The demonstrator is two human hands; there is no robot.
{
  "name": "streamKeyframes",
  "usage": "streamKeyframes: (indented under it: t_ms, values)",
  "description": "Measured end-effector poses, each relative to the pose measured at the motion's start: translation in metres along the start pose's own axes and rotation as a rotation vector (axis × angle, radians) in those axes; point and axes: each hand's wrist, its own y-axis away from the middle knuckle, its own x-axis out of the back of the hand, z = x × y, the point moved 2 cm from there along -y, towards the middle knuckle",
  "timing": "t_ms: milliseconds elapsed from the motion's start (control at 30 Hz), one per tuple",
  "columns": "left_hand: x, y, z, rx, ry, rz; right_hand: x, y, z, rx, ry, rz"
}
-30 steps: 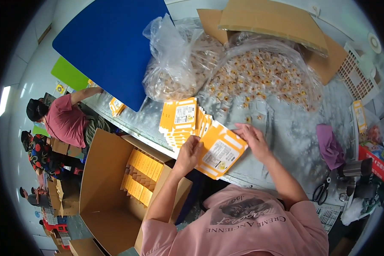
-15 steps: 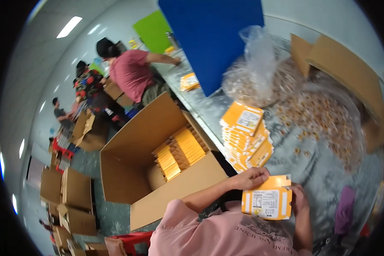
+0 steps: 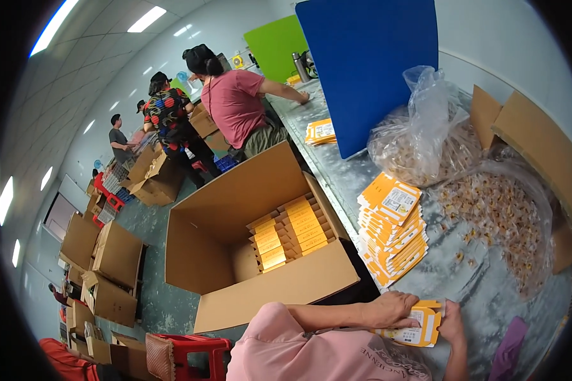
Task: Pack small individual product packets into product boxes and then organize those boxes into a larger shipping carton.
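Observation:
A small yellow-and-white cardboard box with flaps at its upper end is between my two hands, in front of my pink shirt. My left hand lies across its upper left part, fingers closed over the printed face. My right hand grips its right edge by the flaps, with the fingertips partly hidden. Just beyond my left hand, a fanned stack of flat yellow cartons rests on the grey table. Loose small wrapped pieces are heaped to the right of the stack.
At my left stands a large open cardboard box with rows of yellow boxes. A clear bag of pieces sits by a blue divider. A purple cloth lies at right. Co-workers work farther along; a red stool stands behind.
My left hand has moved from the carton's top flap onto its printed face, covering more of it. The view has shifted, so the surroundings appear lower and farther right.

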Motion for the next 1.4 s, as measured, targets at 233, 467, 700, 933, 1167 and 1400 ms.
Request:
streamKeyframes:
  t_ms: [233,467,700,933,1167,1400]
  values:
    - [-0.006,0.009,-0.041,0.325,0.137,0.306,-0.013,-0.005,0.046,-0.023,-0.466,0.442]
    - [-0.051,0.008,-0.027,0.473,0.508,0.392,-0.062,-0.002,0.036,0.232,0.031,0.608]
    - [-0.052,0.01,-0.026,0.515,0.534,0.277,-0.068,0.015,0.056,-0.036,-0.144,0.653]
    - [-0.028,0.011,-0.023,0.639,0.597,0.328,-0.06,0.016,0.041,0.091,0.211,0.641]
    - [-0.018,-0.004,-0.025,0.56,0.595,0.336,-0.037,0.012,0.003,0.346,0.343,0.563]
    - [-0.022,-0.003,-0.023,0.564,0.647,0.299,-0.037,0.014,0.006,0.326,0.36,0.523]
